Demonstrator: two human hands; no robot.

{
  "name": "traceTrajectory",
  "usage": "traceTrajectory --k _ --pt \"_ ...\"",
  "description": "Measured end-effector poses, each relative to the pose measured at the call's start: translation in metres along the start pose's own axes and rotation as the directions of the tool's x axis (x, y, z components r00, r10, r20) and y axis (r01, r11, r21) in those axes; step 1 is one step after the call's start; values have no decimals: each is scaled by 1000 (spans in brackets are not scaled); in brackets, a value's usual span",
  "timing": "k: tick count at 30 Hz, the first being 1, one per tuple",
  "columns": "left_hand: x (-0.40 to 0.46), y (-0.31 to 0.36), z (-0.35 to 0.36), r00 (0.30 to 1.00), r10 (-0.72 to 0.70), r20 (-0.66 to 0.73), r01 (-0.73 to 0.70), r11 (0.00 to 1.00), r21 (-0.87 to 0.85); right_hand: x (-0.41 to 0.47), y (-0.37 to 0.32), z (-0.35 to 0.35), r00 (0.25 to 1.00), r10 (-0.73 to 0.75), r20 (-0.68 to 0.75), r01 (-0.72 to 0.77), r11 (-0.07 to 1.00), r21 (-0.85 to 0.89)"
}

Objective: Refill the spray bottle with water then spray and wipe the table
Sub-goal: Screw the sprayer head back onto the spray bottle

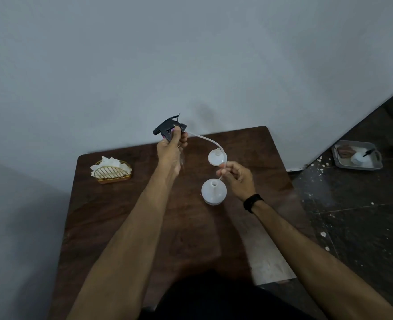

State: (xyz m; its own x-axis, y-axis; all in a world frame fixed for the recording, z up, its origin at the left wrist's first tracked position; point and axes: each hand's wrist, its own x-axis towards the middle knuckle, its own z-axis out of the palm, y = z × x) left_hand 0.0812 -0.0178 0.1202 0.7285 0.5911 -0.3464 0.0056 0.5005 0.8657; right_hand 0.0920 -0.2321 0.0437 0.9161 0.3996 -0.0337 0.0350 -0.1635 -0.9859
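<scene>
Arms reach forward from the lower edge of the frame over the dark wooden surface (126,227), both extended toward its far half. I see my left hand (171,146) raised above the surface at centre frame, fingers wrapped tightly around the black trigger sprayer head (169,128), whose nozzle points to the left of the frame. From the sprayer a clear dip tube (205,139) curves down and to the right. My right hand (236,177), with a black band (252,202) on the wrist, sits lower and right of centre, thumb and fingertips pinched narrowly on the lower stretch of that tube. The tube's end hangs just over the open neck of the translucent spray bottle (214,191), which stands upright on the surface immediately left of the right hand. A second white round bottle (217,157) stands just beyond it. At the left of the surface sits a gold wire holder with white napkins (112,169). A metal tray (357,158) lies on the floor at the right.
</scene>
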Motion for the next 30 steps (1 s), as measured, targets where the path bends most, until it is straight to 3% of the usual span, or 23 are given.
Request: traceTrajectory --k 12,16,21,26,30 --pt "7 -2 1 999 13 -45 -13 1000 -1 5 0 3 999 48 6 -48 983 176" --pt "9 1 3 999 22 -50 -21 999 24 5 0 8 997 75 31 -79 984 159" --pt "11 -6 -2 999 29 -19 -27 995 94 3 16 15 990 143 4 -143 990 -2" --pt "-1 -11 -4 997 69 25 -73 972 223 -1 31 20 1000 26 2 -24 944 -330" --pt "-9 -21 -11 994 70 86 -97 924 370 -4 41 23 997 83 -4 -79 935 -345"
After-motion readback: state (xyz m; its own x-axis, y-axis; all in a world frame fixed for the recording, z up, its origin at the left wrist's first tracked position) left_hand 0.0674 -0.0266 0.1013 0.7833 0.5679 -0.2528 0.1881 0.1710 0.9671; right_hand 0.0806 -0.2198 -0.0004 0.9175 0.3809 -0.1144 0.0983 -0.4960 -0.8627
